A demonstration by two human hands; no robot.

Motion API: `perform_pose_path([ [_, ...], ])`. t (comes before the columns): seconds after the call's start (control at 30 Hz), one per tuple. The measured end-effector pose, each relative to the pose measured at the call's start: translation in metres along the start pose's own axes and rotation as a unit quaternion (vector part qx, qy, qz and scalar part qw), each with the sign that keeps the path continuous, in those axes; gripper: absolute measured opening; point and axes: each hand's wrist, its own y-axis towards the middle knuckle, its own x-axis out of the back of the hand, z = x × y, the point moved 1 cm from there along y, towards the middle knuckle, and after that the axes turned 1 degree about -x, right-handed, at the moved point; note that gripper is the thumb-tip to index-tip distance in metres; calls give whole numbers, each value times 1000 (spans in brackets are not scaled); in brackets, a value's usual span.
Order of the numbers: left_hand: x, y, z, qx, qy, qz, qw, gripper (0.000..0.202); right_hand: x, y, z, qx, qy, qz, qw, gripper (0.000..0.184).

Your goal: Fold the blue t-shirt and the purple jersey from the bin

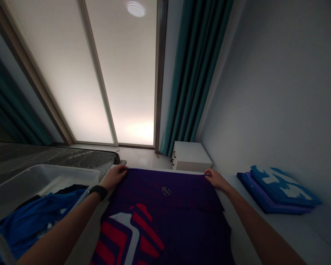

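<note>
A dark purple shirt (pixel 193 232) with a red and white print lies spread on a white table (pixel 237 224). Its far part is folded over toward me, and a small gold mark shows on that flap. My left hand (pixel 115 177) pinches the far left corner of the fold, with a dark band on the wrist. At the far right corner, my right hand (pixel 215 179) pinches the cloth between thumb and fingers. The shirt's near edge runs out of the picture.
On the left stands a clear plastic bin (pixel 44 169) holding blue and black clothes (pixel 41 213). A stack of folded clothes (pixel 281 187) lies on the right by the wall. Beyond the table are a white cabinet (pixel 191 152), a teal curtain (pixel 193 81) and frosted sliding doors (pixel 127 81).
</note>
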Motion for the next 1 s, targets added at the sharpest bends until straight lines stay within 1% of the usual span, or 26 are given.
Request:
perform_pose_path([
  [0.07, 6, 2, -4, 14, 13, 23, 1000, 27, 2, 1, -3, 5, 19, 15, 1000, 23],
  [0.2, 10, 8, -12, 41, 45, 23, 998, 22, 7, 6, -7, -2, 24, 27, 999, 14],
  [0.37, 6, 12, -20, 91, 56, 28, 994, 22, 14, 11, -3, -43, 14, 3, 999, 11],
  [0.5, 4, 15, -22, 130, 44, 26, 990, 24, 17, 9, 6, -92, 39, 9, 995, 15],
  [0.6, 4, 20, -22, 148, 27, 16, 989, 26, 19, 6, 15, -131, 81, 24, 988, 21],
  [0.7, 4, 25, -22, 155, 2, -3, 988, 27, 21, 5, 26, -156, 132, 24, 979, 23],
  [0.83, 6, 28, -26, 159, -53, -29, 985, 27, 22, 1, 37, -170, 194, 11, 966, 21],
  [1.0, 12, 19, -36, 163, -154, -52, 973, 23, 24, -13, 45, -170, 261, -10, 950, 18],
])
